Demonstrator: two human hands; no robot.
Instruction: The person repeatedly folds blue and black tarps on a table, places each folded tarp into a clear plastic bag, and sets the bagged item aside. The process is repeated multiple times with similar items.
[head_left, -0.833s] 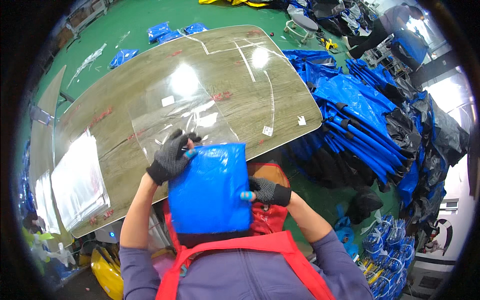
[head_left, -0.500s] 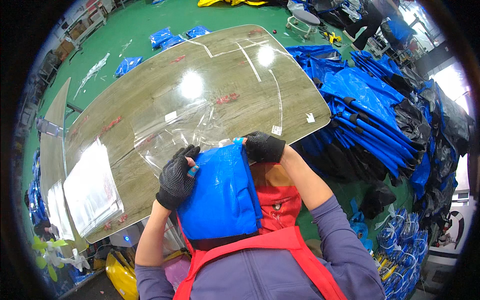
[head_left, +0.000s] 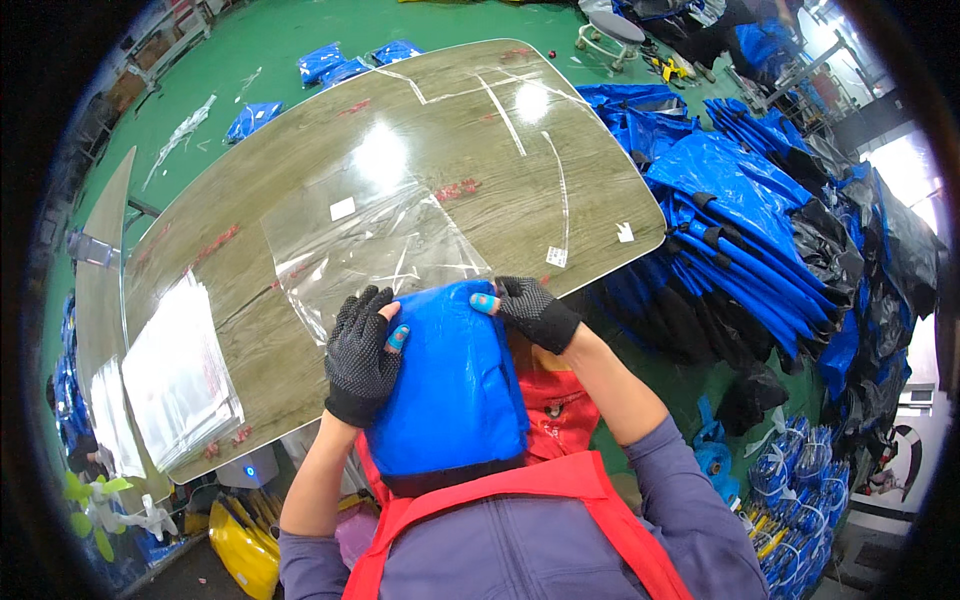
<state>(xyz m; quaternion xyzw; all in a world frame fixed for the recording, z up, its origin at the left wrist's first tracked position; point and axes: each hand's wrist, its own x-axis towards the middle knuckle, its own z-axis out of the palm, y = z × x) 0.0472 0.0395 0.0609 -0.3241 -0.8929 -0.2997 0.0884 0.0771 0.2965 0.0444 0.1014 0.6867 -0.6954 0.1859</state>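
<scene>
A folded blue tarp-like bundle with a black near edge is held against my front at the table's near edge. On its left side lies my left hand, in a black dotted glove, thumb over the edge and fingers pressed together. My right hand, gloved alike, pinches the far right corner. Both bare thumbs wear a blue wrap. Flat on the table beyond the bundle is a clear plastic bag, its near end meeting the bundle's far edge. Whether the bag's mouth goes round the bundle I cannot tell.
The wood-patterned table carries a stack of clear bags at left. Blue and black folded covers pile up at right. Tied blue bundles stand lower right, a yellow item lower left. Packed blue parcels lie on the floor beyond.
The clear bag now lies flatter and wider on the table. The bundle's far edge has risen slightly, its surface looking smoother. My left hand has flattened along its side; my right hand has shifted slightly right.
</scene>
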